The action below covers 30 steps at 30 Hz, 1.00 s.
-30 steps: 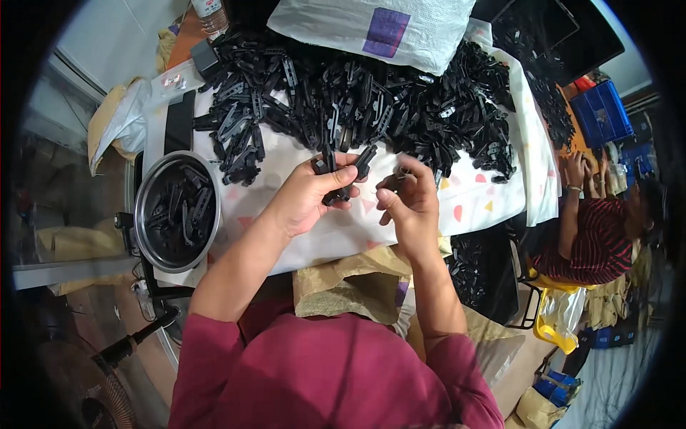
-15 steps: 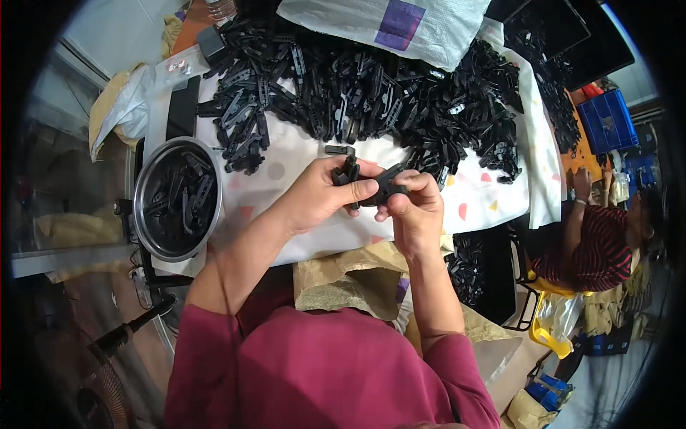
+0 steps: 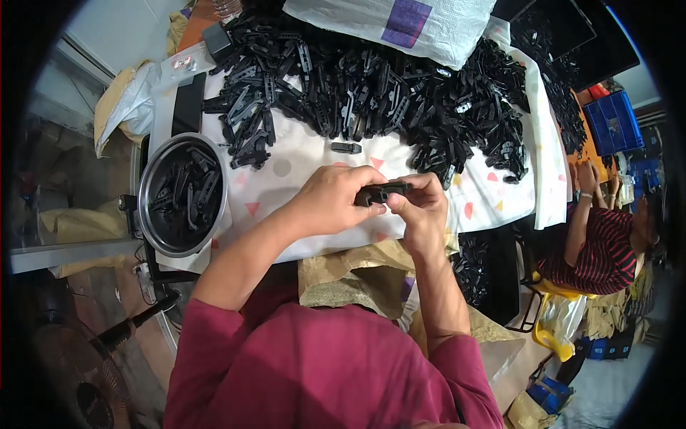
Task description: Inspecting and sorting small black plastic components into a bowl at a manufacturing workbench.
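Between my two hands is a small black plastic part [image 3: 381,191], held over the near edge of the table. My left hand [image 3: 336,198] pinches its left end, thumb below and fingers above. At the other end, my right hand [image 3: 421,207] grips it with thumb and bent fingers. Whether it is one piece or two joined pieces I cannot tell, as my fingers cover much of it. A single black part [image 3: 346,148] lies apart on the cloth just beyond my hands. Behind it spreads a large heap of similar black plastic parts [image 3: 357,93].
A steel bowl [image 3: 145,214] with black parts stands at the left table edge. A white woven sack [image 3: 343,13] lies over the heap. Below the table edge are a brown paper sack [image 3: 321,275] and more black parts [image 3: 471,268]. At right, a person in stripes [image 3: 597,250] sits near a blue crate [image 3: 613,123].
The black pieces in my hands have come together into one compact, level shape. My left fingers have closed over the left end. The view has shifted slightly.
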### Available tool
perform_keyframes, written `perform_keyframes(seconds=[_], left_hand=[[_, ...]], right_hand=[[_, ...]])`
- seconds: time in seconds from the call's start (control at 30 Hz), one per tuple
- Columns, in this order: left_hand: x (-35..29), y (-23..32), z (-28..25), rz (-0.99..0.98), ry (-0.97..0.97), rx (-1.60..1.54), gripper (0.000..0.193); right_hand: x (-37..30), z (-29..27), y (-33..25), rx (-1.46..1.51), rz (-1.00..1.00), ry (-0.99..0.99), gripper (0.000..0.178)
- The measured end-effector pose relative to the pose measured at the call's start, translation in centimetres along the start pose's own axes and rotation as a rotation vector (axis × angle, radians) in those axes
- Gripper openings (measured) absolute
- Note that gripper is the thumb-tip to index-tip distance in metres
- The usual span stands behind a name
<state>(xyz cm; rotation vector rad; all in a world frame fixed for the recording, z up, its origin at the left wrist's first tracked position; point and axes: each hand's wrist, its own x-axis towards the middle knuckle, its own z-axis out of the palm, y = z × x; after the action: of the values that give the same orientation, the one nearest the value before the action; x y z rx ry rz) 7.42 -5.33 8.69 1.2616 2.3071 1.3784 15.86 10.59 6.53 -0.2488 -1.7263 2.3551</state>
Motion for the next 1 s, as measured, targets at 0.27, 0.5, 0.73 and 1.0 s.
perform_keyframes(seconds=[0.27, 0.5, 0.73, 1.0], left_hand=[[4.2, -6.0, -1.1, -0.537, 0.315, -0.110, 0.038], [9.2, -6.7, -2.3, 0.144, 0.097, 0.778, 0.016], [10.0, -7.8, -2.7, 0.221, -0.200, 1.147, 0.008], [9.2, -4.2, -4.7, -0.243, -0.115, 0.699, 0.014]], right_hand=[[1.0, -2.3, 0.5, -1.399, -0.167, 0.179, 0.032], [0.9, -3.0, 2.1, -1.535, -0.168, 0.098, 0.020], [-0.2, -3.7, 2.0, -1.435, -0.190, 0.082, 0.025], [0.3, -3.7, 0.5, -0.753, 0.047, 0.085, 0.018]])
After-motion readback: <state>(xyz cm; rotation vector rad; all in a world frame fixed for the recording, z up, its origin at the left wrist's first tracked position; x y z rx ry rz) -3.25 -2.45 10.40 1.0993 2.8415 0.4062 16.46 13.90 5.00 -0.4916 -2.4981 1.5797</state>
